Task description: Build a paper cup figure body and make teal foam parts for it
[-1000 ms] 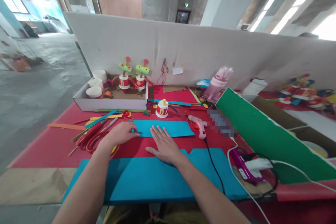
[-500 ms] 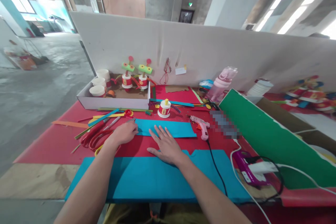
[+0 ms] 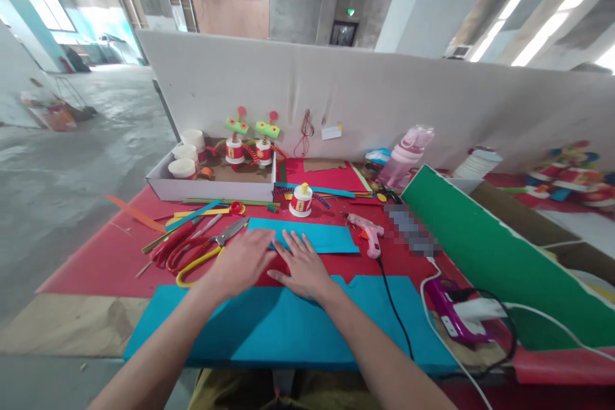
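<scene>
At the frame's centre a blue strip point(image 3: 331, 238) lies on the bench point(image 3: 86, 262). The right hand point(image 3: 303, 270), open and fingers spread, rests across its lower edge; the left hand point(image 3: 246, 261) bends over its left part, grip unclear.

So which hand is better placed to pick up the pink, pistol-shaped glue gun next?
Probably your right hand: it rests partly on the rectangular blue paper strip, and the glue gun lies near that strip's right end, handle toward you. Your left hand is farther away.
</scene>
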Tool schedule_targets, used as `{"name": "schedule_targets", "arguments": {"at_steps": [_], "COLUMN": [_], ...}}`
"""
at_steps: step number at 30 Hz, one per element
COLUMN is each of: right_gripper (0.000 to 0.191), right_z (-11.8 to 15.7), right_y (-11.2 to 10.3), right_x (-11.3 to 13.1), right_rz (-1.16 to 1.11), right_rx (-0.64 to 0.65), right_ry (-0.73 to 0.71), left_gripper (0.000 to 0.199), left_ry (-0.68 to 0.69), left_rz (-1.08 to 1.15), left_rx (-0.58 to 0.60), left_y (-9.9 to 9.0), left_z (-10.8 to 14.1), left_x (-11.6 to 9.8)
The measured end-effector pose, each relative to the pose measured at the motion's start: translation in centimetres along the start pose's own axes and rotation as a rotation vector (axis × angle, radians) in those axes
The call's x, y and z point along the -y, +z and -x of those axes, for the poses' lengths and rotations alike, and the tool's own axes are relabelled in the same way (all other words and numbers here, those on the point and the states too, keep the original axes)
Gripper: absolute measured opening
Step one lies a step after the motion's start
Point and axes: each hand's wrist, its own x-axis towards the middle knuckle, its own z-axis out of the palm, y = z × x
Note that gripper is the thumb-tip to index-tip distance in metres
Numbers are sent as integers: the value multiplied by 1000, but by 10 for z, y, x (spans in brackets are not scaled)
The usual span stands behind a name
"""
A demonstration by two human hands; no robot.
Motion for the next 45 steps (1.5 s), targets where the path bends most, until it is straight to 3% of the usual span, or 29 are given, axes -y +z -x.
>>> {"name": "schedule_targets", "arguments": {"at_steps": [3, 7, 14, 18, 21, 26, 33, 45], "right_gripper": [75, 67, 73, 85, 81, 71, 71, 64], "right_z": [-1, -2, 6, 28, 46, 60, 59, 57], "right_y": [1, 0, -2, -10, -14, -10, -7, -6], "right_x": [0, 2, -1, -8, -11, -11, -9, -9], "right_rz": [0, -11, -9, 5, 4, -27, -1, 20], "right_rx": [3, -18, -13, -23, -37, -34, -124, -120], "right_ry": [7, 26, 84, 191, 160, 98, 102, 158], "left_gripper": [64, 74, 77, 77, 76, 66, 55, 51], "left_ry": [54, 18, -143, -160, -157, -170, 77, 71], "left_rz": [-19, -105, -248, -273, -283, -310, -213, -162], "left_rx": [12, -17, -44, -39, -12, -79, -42, 13], "left_y": [29, 54, 43, 40, 38, 30, 41, 47], "left_z": [15, 26, 43, 49, 48, 36, 12, -3], "left_x": [-23, -24, 3, 10, 11, -6, -50, -46]}}
